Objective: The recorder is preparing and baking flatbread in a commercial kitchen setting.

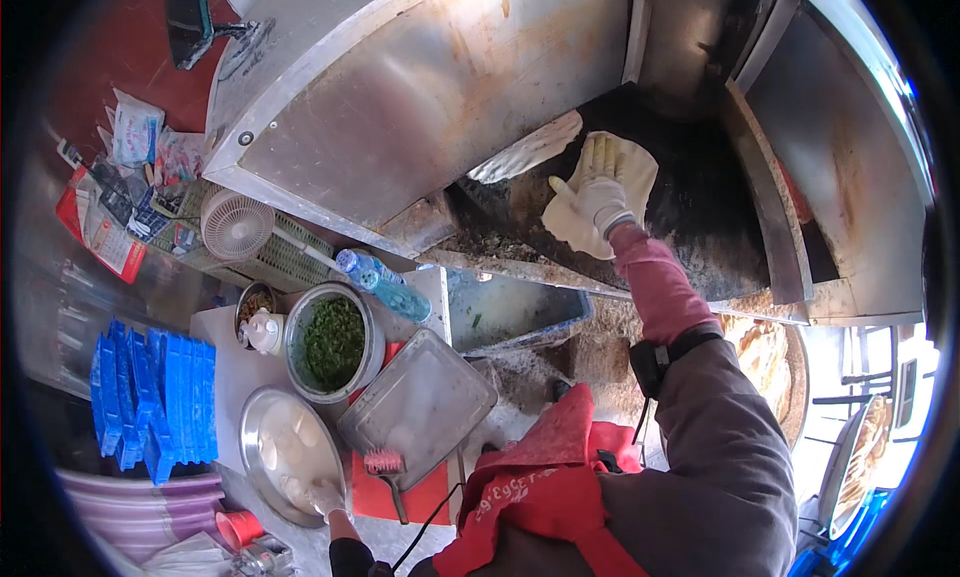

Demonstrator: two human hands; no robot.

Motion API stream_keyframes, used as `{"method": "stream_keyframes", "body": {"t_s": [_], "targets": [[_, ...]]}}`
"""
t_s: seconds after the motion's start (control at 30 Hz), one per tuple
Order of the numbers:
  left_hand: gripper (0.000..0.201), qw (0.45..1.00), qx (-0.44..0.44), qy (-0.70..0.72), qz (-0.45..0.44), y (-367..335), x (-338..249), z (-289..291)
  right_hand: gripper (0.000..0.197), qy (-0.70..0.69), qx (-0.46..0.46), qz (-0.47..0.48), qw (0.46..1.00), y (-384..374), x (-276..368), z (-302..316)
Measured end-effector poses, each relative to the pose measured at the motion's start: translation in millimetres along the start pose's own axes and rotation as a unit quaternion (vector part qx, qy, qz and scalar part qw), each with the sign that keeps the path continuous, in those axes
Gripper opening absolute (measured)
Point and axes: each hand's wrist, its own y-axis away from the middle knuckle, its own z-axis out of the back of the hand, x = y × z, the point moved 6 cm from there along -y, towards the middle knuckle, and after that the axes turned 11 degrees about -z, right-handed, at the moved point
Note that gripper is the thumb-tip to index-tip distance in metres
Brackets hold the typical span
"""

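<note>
My right hand [600, 189], in a pale glove, lies flat with its fingers stretched out on a thin round sheet of dough [638, 167]. The dough is spread on the dark hot plate [690, 192] inside a metal hood. Beside it, against the hood's wall, lies another pale flat sheet of dough [527, 149]. At the lower left my left hand [325, 497] is at the near right rim of a round metal bowl [258, 452], which holds several pale dough pieces [290, 445]. The left fingers are too small and unclear to tell their grip.
A pot of chopped greens [334, 339], a metal tray [420, 397], a brush [386, 464] and a blue bottle [392, 287] crowd the counter. Blue plastic racks [155, 397] stand left. A water basin [510, 312] sits below the hot plate. Flatbreads [765, 367] lie at right.
</note>
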Motion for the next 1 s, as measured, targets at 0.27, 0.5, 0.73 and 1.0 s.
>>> {"method": "stream_keyframes", "body": {"t_s": [0.27,0.5,0.73,1.0], "targets": [[0.052,0.999,0.036,-0.025,0.011,-1,-9,-1,0.104,0.031,0.050,-0.008,0.998,-14,1,6],[0.064,0.993,0.027,-0.114,-0.019,-18,55,-31,0.107,-0.009,0.086,0.029,0.996,98,78,23],[0.082,0.993,0.103,-0.047,0.040,-29,15,-31,0.112,-0.011,0.103,0.063,0.993,147,74,29],[0.077,0.986,0.111,-0.041,0.117,-31,95,-49,0.108,-0.076,0.057,0.033,0.995,141,30,35]]}}
